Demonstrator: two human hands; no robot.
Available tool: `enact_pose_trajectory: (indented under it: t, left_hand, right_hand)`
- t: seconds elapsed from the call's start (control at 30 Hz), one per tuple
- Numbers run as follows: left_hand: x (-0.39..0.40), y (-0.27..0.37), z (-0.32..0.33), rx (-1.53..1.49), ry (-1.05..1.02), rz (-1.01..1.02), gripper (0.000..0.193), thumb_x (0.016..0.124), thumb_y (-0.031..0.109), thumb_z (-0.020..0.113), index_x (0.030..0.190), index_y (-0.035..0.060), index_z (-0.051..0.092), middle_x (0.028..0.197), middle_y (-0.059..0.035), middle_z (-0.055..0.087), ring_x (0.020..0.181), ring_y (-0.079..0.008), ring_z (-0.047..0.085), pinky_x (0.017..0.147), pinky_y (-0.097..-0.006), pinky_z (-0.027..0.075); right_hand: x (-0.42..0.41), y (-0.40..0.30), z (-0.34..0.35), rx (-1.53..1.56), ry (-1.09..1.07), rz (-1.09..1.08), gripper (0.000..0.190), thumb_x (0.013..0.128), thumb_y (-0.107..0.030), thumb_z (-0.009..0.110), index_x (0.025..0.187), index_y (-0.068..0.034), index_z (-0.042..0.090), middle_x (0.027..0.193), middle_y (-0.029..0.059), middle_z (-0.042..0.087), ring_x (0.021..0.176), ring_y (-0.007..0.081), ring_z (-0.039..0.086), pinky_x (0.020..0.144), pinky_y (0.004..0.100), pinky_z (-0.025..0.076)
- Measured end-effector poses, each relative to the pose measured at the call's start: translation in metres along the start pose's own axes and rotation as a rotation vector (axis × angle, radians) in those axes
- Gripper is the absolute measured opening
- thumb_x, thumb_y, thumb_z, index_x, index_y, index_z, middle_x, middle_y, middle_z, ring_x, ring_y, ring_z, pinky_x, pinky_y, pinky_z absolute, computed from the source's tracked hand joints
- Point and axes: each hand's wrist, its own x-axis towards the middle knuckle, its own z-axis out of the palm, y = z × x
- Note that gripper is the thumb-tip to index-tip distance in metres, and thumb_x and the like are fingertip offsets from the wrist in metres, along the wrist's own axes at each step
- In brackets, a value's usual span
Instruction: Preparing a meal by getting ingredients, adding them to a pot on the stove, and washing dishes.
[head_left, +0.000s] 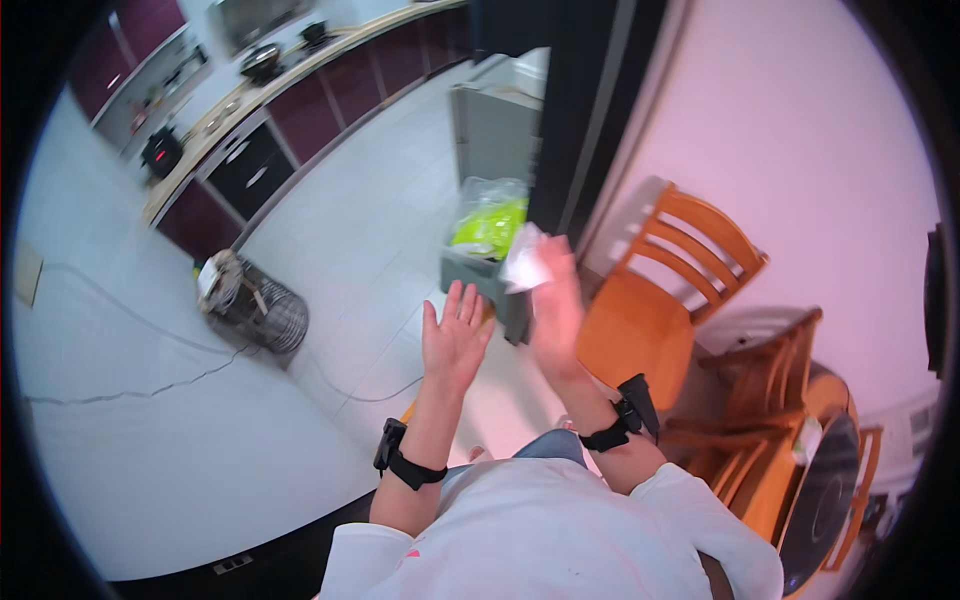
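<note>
My left hand (456, 339) is raised with its palm up and fingers apart, and nothing lies in it. To its right, my right hand (556, 292) is blurred and holds a crumpled white tissue or thin wrapper (527, 261) at its fingers. Just behind the two hands stands a grey-green bin (480, 276) with a clear liner, and a bright green plastic bag (491, 229) rests in its top. Each of my forearms wears a black strap with a small device.
A wooden chair (637, 330) stands close on the right, near a dark round tabletop (821, 495). A wire basket (274, 315) sits at the left by the wall. Cables cross the floor. Kitchen cabinets (307, 116) line the back, and a dark door edge (577, 112) rises beside the bin.
</note>
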Motion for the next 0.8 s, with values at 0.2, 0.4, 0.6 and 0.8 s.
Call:
enact_pose_trajectory:
  t: [0.2,0.4,0.6,0.8]
  left_hand:
    - [0.013,0.097,-0.102,-0.336,-0.497,0.012,0.059,0.087,0.052,0.021,0.128,0.0115,0.029,0.13,-0.0076,0.036,0.12,-0.0206,0.032,0.1,-0.0421,0.022]
    - [0.061,0.175,-0.11,-0.171,0.002,0.266,0.05,0.088,0.046,0.026,0.127,0.0143,0.031,0.128,-0.0083,0.037,0.119,-0.021,0.034,0.099,-0.0399,0.027]
    - [0.158,0.268,-0.13,-0.278,0.031,0.377,0.043,0.091,0.033,0.027,0.127,0.0101,0.031,0.125,-0.0083,0.04,0.114,-0.0226,0.041,0.095,-0.0366,0.035]
    - [0.231,0.34,-0.034,-0.215,-0.155,0.143,0.046,0.091,0.035,0.023,0.129,0.0094,0.027,0.127,-0.0115,0.037,0.117,-0.0247,0.037,0.097,-0.0391,0.032]
  right_hand:
    - [0.056,0.041,0.119,-0.2,-0.418,-0.03,0.029,0.086,-0.011,0.038,0.112,-0.002,0.049,0.121,0.0165,0.045,0.12,0.0263,0.034,0.103,0.0399,0.014]
    - [0.124,0.11,0.209,-0.271,-0.442,-0.38,0.037,0.087,-0.018,0.042,0.12,-0.002,0.042,0.116,0.0176,0.046,0.11,0.0258,0.037,0.09,0.0364,0.029]
    - [0.256,0.099,0.268,0.316,-0.68,0.169,0.055,0.089,-0.027,0.04,0.133,-0.003,0.018,0.137,0.0117,0.023,0.126,0.0219,0.024,0.1,0.0353,0.026]
    - [0.404,0.108,0.334,1.703,-0.581,0.603,0.069,0.086,-0.036,0.044,0.134,-0.002,0.007,0.138,0.0197,0.014,0.126,0.0317,0.02,0.102,0.0425,0.022]
